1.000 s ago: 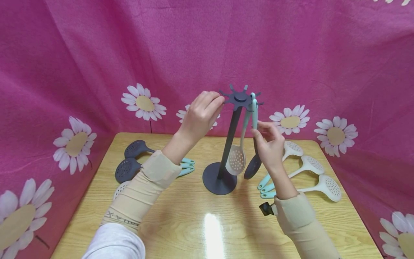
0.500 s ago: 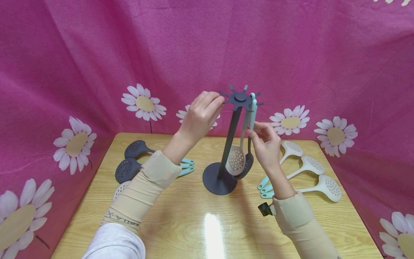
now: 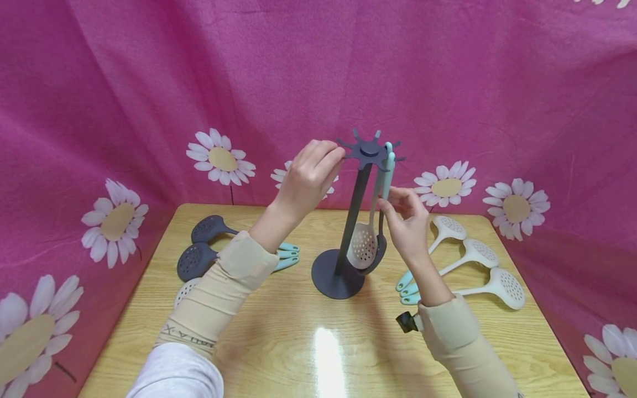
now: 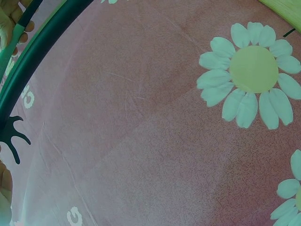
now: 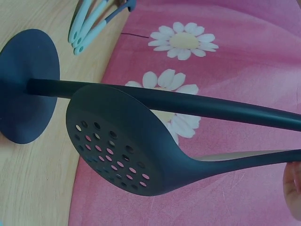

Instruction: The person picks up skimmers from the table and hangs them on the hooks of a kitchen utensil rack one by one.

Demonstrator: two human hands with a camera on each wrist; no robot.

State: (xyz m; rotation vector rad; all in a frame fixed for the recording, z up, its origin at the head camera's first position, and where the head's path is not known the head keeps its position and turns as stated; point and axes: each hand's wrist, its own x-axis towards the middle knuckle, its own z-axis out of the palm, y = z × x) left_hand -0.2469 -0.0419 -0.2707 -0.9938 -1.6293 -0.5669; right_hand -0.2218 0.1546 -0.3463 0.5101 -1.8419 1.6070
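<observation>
A dark utensil stand [image 3: 353, 221] rises from its round base, topped by a ring of hooks. My left hand [image 3: 308, 171] pinches a hook tip on its left side. From hooks on the right hangs a pale slotted skimmer [image 3: 362, 246] with a mint handle. Just in front of it is a dark slotted skimmer [image 3: 382, 249], its mint handle top at a hook. My right hand [image 3: 410, 224] pinches this dark skimmer low on the handle. In the right wrist view the dark skimmer's perforated head [image 5: 113, 110] largely hides the pale one.
Pale skimmers [image 3: 480, 252] with mint handles lie fanned on the table's right. On the left lie dark skimmers [image 3: 196, 260] and a pale skimmer [image 3: 185, 291], partly covered by my left arm. A pink flowered cloth [image 3: 298, 66] hangs behind and around the wooden table [image 3: 278, 342].
My right hand has moved left, swinging the dark skimmer's head in toward the pole, so it now overlaps the pale skimmer's head. My left hand stays on the hook.
</observation>
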